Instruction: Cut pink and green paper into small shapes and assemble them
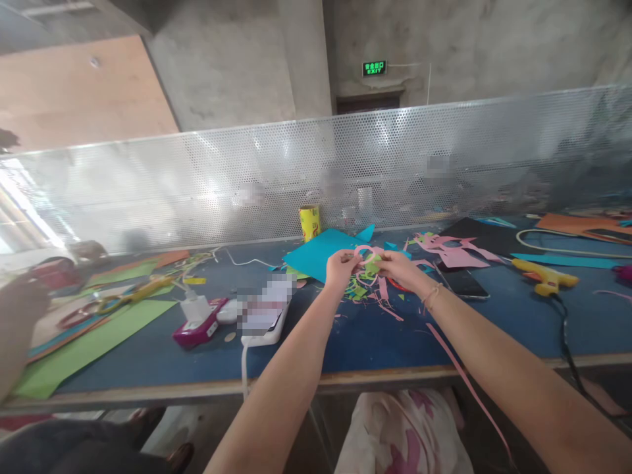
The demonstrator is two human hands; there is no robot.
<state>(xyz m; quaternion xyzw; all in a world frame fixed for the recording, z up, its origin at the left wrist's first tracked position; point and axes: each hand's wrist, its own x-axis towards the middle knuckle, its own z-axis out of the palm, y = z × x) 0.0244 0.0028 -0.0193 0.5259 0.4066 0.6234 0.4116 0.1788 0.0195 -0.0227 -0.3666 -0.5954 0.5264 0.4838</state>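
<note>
Between my hands is a pink paper ring (366,248), held up over the table. My left hand (342,266) pinches its left side with closed fingers. On the other side, my right hand (399,268) has its fingers closed at the ring's right edge; a light green piece of paper (374,265) shows by those fingertips, and I cannot tell whether it is held. Beneath the hands lie green and pink paper scraps (382,289). Just behind them is a blue paper sheet (316,253). A long pink strip (464,378) hangs over the table edge below my right forearm.
Rightward lie a yellow glue gun (546,276) with a black cord, a dark phone (464,283) and pink cut-outs (451,247). Leftward are a magenta power adapter (197,326), a white device (271,329) and green paper (99,342). A yellow can (310,222) stands before the perforated screen (222,191).
</note>
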